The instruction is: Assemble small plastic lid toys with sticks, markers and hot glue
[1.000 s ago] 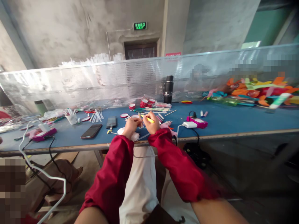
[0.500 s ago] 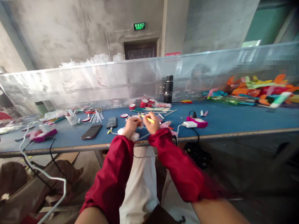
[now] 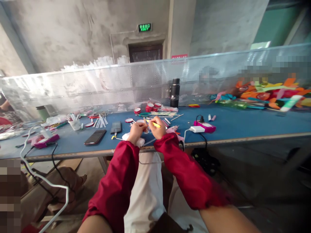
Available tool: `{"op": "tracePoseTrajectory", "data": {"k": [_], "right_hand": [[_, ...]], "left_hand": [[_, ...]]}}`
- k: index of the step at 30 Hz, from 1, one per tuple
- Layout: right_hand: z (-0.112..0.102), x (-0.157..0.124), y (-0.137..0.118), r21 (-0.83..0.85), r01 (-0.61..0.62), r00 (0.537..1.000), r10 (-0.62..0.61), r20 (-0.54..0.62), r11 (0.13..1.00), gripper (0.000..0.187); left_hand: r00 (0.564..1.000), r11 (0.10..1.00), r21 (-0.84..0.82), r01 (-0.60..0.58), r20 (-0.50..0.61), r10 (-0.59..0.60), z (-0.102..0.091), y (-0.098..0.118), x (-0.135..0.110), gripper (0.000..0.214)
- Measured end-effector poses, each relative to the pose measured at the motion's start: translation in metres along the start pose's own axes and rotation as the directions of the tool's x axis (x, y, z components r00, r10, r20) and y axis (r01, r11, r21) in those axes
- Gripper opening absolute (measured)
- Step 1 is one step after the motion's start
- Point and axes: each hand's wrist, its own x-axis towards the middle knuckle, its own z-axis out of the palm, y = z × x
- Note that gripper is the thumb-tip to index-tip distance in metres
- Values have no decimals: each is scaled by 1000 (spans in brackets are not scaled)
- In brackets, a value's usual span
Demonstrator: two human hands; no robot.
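Note:
My left hand [image 3: 136,132] is closed, its fingertips pinching a small light-brown strip [image 3: 145,121] that looks like wood and points upward. My right hand [image 3: 158,130] is wrapped round a slim yellow pen-like tool [image 3: 155,125], its tip angled toward the strip. Too little of the tool shows to tell whether it is a pen or a cutter. Both hands are close together above the near edge of the blue table [image 3: 230,124]. A white bundle [image 3: 140,141] lies under my left wrist. Just right of my right hand is a pink tool [image 3: 173,129], partly hidden.
Beyond my hands are red-and-white rolls [image 3: 150,106], thin sticks [image 3: 165,113] and a black flask [image 3: 175,93]. To the left lie a phone [image 3: 95,137], white sticks [image 3: 100,121] and a cup [image 3: 74,123]. A purple power strip [image 3: 208,127] with cables sits right.
My hands keep the same grip and place. At the far left edge, part of another person has come into view; the camera has shifted very slightly.

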Motion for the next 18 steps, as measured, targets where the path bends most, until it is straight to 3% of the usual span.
{"op": "tracePoseTrajectory", "data": {"k": [5, 14, 18], "right_hand": [[1, -2, -2, 35, 10, 997, -13, 75, 999, 20], [-1, 1, -3, -18, -14, 1000, 14, 3, 1000, 18], [-1, 0, -6, 42, 17, 999, -18, 44, 999, 18]], "left_hand": [[1000, 1000, -5, -2, -5, 2, 1, -2, 0, 30], [1000, 1000, -25, 6, -2, -6, 0, 0, 0, 27], [1000, 999, -44, 3, -2, -3, 1, -1, 1, 28]]}}
